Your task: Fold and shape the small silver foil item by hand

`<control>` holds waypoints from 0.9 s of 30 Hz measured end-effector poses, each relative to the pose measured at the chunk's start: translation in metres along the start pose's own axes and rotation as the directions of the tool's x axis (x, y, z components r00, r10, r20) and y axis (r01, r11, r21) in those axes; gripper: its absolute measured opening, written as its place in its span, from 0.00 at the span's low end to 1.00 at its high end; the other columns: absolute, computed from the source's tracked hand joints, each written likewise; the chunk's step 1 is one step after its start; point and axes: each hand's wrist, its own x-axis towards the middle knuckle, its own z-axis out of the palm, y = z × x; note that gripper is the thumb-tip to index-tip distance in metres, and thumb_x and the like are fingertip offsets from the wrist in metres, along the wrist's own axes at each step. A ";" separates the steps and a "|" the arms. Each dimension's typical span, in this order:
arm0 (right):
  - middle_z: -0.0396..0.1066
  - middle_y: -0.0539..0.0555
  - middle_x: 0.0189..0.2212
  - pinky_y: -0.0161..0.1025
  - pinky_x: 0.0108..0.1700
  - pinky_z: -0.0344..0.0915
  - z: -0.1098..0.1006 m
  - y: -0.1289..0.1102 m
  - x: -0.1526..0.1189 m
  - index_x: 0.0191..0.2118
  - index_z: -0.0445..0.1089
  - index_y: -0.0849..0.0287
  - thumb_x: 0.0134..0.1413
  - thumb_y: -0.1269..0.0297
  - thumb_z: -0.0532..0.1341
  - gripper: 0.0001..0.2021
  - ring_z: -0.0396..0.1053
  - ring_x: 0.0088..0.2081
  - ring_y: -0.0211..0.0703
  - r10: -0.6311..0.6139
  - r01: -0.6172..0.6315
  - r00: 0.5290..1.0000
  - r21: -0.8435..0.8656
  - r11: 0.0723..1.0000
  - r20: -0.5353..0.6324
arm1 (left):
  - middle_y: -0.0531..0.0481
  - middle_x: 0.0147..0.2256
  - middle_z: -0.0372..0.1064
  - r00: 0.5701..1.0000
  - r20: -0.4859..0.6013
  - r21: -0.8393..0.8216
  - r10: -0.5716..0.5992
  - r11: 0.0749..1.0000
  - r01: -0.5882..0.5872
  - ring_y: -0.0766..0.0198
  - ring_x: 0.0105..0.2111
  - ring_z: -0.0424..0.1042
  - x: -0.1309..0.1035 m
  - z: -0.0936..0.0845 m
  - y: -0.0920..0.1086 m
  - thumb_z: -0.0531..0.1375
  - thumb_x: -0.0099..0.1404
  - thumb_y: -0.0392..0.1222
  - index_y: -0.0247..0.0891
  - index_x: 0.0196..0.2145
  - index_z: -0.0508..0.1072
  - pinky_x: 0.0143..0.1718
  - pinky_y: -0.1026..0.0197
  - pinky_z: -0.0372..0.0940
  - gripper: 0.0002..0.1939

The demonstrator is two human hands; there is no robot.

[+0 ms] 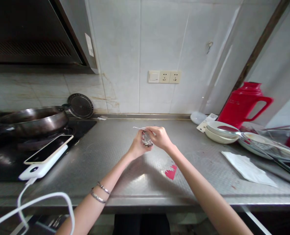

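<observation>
My left hand (138, 147) is closed around a small shiny container (147, 141). Its top looks silvery or clear, and bits of red and white show at its side; its exact kind cannot be made out. Over the top of it, my right hand (159, 137) has its fingers pinched together. A thin white strip (138, 128) sticks out to the left from the right fingertips. Below the hands, on the steel counter (115, 140), lies a torn red scrap (171, 172).
To the left are a pan (34, 122) on the stove, and a phone (50, 149) on a white power bank (43, 168) with a cable (47, 195). At the right stand a red thermos (242, 104), stacked bowls (220, 137) and a plate; a white tissue (247, 168) lies in front.
</observation>
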 end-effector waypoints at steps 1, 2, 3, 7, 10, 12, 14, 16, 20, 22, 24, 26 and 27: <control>0.77 0.55 0.30 0.34 0.34 0.68 0.000 -0.002 -0.001 0.37 0.75 0.59 0.59 0.70 0.53 0.12 0.74 0.31 0.42 -0.007 0.007 1.000 0.013 1.000 0.000 | 0.47 0.38 0.68 1.000 -0.008 0.016 -0.004 1.000 0.004 0.60 0.35 0.70 0.000 0.000 0.001 0.67 0.43 0.37 0.37 0.45 0.60 0.35 0.59 0.65 0.32; 0.77 0.56 0.31 0.35 0.35 0.68 -0.001 -0.004 -0.002 0.38 0.75 0.59 0.59 0.70 0.53 0.12 0.75 0.32 0.42 -0.023 0.023 1.000 0.029 0.999 -0.005 | 0.47 0.38 0.69 1.000 -0.018 0.036 -0.009 0.999 0.009 0.59 0.35 0.70 0.001 -0.001 0.001 0.67 0.43 0.37 0.36 0.45 0.61 0.35 0.59 0.65 0.31; 0.77 0.56 0.33 0.36 0.37 0.69 -0.001 -0.006 -0.004 0.38 0.74 0.60 0.59 0.71 0.53 0.12 0.75 0.34 0.43 -0.048 0.048 0.999 0.045 0.998 -0.007 | 0.47 0.37 0.69 1.000 -0.024 0.057 -0.012 0.998 0.013 0.58 0.36 0.70 0.002 -0.001 0.003 0.67 0.42 0.37 0.36 0.44 0.62 0.35 0.59 0.65 0.30; 0.76 0.57 0.41 0.38 0.44 0.70 -0.001 -0.013 -0.012 0.41 0.73 0.59 0.60 0.73 0.51 0.13 0.74 0.44 0.44 -0.153 0.155 0.988 0.071 0.985 -0.026 | 0.46 0.38 0.71 0.999 0.043 0.101 0.022 0.995 -0.026 0.54 0.41 0.70 0.005 -0.004 0.007 0.65 0.42 0.33 0.36 0.41 0.68 0.41 0.56 0.66 0.25; 0.75 0.58 0.44 0.38 0.46 0.70 0.001 -0.013 -0.023 0.43 0.71 0.58 0.59 0.74 0.52 0.13 0.73 0.46 0.43 -0.180 0.185 0.981 0.058 0.981 -0.075 | 0.45 0.43 0.70 0.988 0.123 0.097 0.098 0.989 -0.110 0.52 0.47 0.68 0.004 -0.003 0.006 0.64 0.43 0.32 0.36 0.41 0.70 0.49 0.53 0.63 0.23; 0.75 0.59 0.44 0.39 0.47 0.70 0.001 -0.011 -0.031 0.45 0.70 0.58 0.59 0.75 0.52 0.13 0.73 0.47 0.43 -0.183 0.190 0.977 0.055 0.980 -0.106 | 0.45 0.46 0.69 0.983 0.145 0.091 0.114 0.988 -0.128 0.52 0.49 0.67 0.001 -0.001 0.003 0.65 0.44 0.32 0.37 0.42 0.71 0.53 0.53 0.61 0.24; 0.75 0.59 0.44 0.40 0.48 0.70 0.000 -0.010 -0.041 0.47 0.70 0.58 0.59 0.75 0.52 0.14 0.72 0.48 0.43 -0.191 0.198 0.975 0.058 0.978 -0.115 | 0.46 0.47 0.68 0.986 0.150 0.086 0.070 0.993 -0.084 0.52 0.49 0.67 -0.003 0.002 0.001 0.66 0.44 0.34 0.38 0.44 0.69 0.53 0.53 0.61 0.27; 0.75 0.59 0.43 0.41 0.48 0.71 -0.002 -0.012 -0.049 0.48 0.69 0.58 0.59 0.75 0.52 0.15 0.71 0.49 0.44 -0.212 0.219 0.972 0.068 0.973 -0.099 | 0.46 0.44 0.69 0.991 0.135 0.064 0.002 0.998 -0.011 0.54 0.45 0.69 -0.006 0.005 0.001 0.67 0.43 0.36 0.39 0.47 0.66 0.49 0.54 0.64 0.31; 0.76 0.57 0.41 0.38 0.44 0.71 -0.007 -0.017 -0.051 0.45 0.71 0.57 0.59 0.74 0.53 0.14 0.74 0.44 0.43 -0.162 0.180 0.974 0.107 0.978 -0.159 | 0.48 0.40 0.70 0.993 0.084 -0.050 -0.080 0.995 0.084 0.59 0.38 0.72 -0.007 0.006 0.004 0.69 0.44 0.40 0.37 0.51 0.59 0.40 0.59 0.67 0.37; 0.78 0.56 0.37 0.35 0.39 0.71 -0.010 -0.015 -0.043 0.41 0.73 0.58 0.59 0.72 0.54 0.11 0.76 0.38 0.42 -0.017 0.055 0.955 0.118 0.991 -0.297 | 0.47 0.41 0.71 0.993 0.082 -0.107 -0.090 0.989 0.098 0.60 0.38 0.72 -0.006 0.007 0.004 0.70 0.43 0.41 0.38 0.51 0.59 0.39 0.60 0.67 0.38; 0.78 0.54 0.31 0.32 0.32 0.69 -0.011 -0.009 -0.032 0.36 0.74 0.59 0.59 0.67 0.55 0.09 0.75 0.30 0.40 0.153 -0.114 0.891 0.116 0.987 -0.426 | 0.46 0.43 0.70 0.992 0.079 -0.150 -0.097 0.983 0.108 0.60 0.40 0.72 -0.007 0.009 0.002 0.71 0.42 0.42 0.39 0.50 0.59 0.41 0.60 0.66 0.39; 0.76 0.53 0.26 0.31 0.29 0.66 -0.011 -0.002 -0.021 0.34 0.74 0.61 0.59 0.63 0.56 0.11 0.72 0.25 0.38 0.238 -0.214 0.860 0.105 0.971 -0.451 | 0.46 0.43 0.71 0.990 0.082 -0.175 -0.111 0.977 0.124 0.59 0.40 0.72 -0.008 0.011 0.000 0.71 0.42 0.43 0.38 0.51 0.59 0.41 0.60 0.67 0.39; 0.76 0.53 0.25 0.30 0.28 0.65 -0.010 0.002 -0.018 0.33 0.74 0.61 0.59 0.63 0.55 0.11 0.71 0.24 0.37 0.244 -0.222 0.879 0.100 0.970 -0.410 | 0.45 0.43 0.71 0.990 0.084 -0.180 -0.117 0.975 0.131 0.59 0.40 0.73 -0.009 0.012 -0.001 0.71 0.42 0.42 0.38 0.51 0.60 0.41 0.60 0.67 0.40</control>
